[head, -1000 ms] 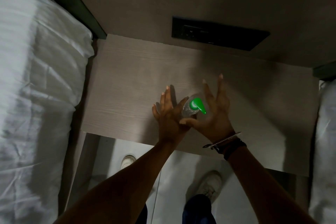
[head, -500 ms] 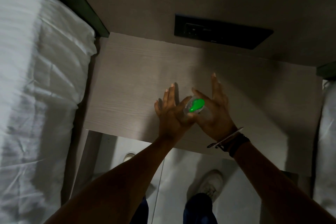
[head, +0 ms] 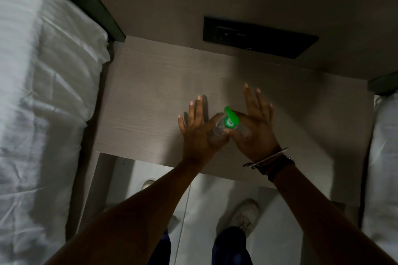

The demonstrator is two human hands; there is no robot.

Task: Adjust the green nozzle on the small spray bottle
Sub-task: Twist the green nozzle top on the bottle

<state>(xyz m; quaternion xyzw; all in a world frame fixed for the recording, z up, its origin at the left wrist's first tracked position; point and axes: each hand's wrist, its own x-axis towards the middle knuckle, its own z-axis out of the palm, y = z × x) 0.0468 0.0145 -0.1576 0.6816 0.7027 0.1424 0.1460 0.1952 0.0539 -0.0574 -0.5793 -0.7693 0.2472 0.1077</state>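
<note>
A: Obs. 1, container. One small clear spray bottle (head: 219, 128) above the wooden nightstand (head: 150, 101); dim light, contents cannot be told.

B: Nozzle?

A: One green nozzle (head: 230, 116) on top, spout pointing up-left, away from the person.

B: Grip?

A: Left hand (head: 197, 132): thumb and index clamped on the bottle body, other fingers straight and spread. Right hand (head: 255, 129): thumb and index pinch at the nozzle base, remaining fingers splayed apart, touching nothing.

B: Counts?

A: Two hands, one bottle, bracelets (head: 269, 162) on the right wrist, one black outlet panel (head: 258, 37), two white shoes (head: 245, 215), white bedding (head: 43, 92) on the left.
</note>
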